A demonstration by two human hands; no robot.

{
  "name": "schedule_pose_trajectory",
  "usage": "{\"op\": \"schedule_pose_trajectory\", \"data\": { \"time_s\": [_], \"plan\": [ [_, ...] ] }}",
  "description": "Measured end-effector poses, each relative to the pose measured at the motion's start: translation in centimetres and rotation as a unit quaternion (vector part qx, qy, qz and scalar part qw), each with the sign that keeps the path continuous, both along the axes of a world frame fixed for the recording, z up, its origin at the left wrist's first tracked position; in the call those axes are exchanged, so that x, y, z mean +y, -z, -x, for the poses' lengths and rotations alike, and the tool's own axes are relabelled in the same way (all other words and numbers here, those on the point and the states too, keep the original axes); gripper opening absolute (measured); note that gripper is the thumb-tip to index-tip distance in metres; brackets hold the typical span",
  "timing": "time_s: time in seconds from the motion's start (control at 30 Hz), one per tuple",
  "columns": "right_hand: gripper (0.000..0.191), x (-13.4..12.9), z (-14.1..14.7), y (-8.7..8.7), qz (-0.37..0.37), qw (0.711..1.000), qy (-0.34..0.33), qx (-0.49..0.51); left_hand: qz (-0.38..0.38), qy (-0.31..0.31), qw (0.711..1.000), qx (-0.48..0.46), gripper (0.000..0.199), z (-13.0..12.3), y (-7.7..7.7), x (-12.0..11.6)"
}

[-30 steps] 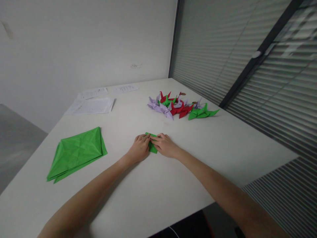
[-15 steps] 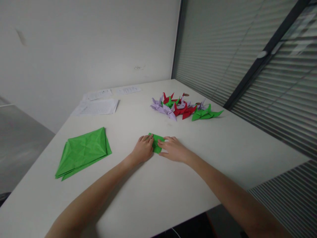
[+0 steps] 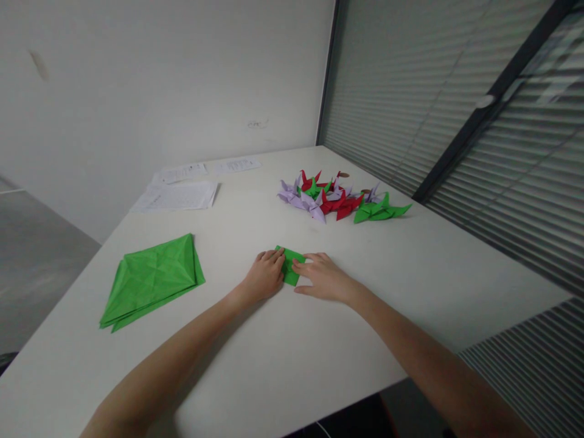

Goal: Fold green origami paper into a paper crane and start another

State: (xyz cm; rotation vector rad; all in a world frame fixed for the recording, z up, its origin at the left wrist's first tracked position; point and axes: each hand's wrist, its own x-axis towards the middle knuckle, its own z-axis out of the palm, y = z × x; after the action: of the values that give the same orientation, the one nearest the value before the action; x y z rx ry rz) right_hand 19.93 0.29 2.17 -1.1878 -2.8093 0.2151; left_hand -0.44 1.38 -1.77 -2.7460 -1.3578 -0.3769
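A small folded piece of green origami paper (image 3: 290,267) lies flat on the white table between my hands. My left hand (image 3: 267,272) holds its left edge down, fingers close together and bent over the paper, hiding that side. From the right, my right hand (image 3: 322,277) reaches in with fingers apart and fingertips touching the paper's right part. Its thumb is stretched out below the other fingers, near the paper's lower right corner.
A stack of creased green sheets (image 3: 155,277) lies on the left of the table (image 3: 255,377). Folded paper cranes (image 3: 342,204) in red, green and lilac are heaped at the back right. Printed papers (image 3: 182,196) lie at the back left. Window blinds (image 3: 456,121) border the right side.
My right thumb has spread a little away from the paper, baring more of its lower right corner. The left hand stays nearly in place on the paper.
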Motion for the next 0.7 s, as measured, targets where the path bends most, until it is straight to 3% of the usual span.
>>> {"op": "schedule_pose_trajectory", "data": {
  "time_s": [0.5,0.7],
  "plan": [
    [0.03,0.13,0.14,0.48,-0.027,1.0,-0.007,0.003,0.0,-0.014,1.0,-0.018,0.036,-0.02,0.03,-0.24],
    [0.036,0.15,0.3,0.61,-0.053,0.998,-0.017,-0.006,-0.004,-0.014,1.0,-0.021,0.038,-0.01,0.35,-0.2]
  ]
}}
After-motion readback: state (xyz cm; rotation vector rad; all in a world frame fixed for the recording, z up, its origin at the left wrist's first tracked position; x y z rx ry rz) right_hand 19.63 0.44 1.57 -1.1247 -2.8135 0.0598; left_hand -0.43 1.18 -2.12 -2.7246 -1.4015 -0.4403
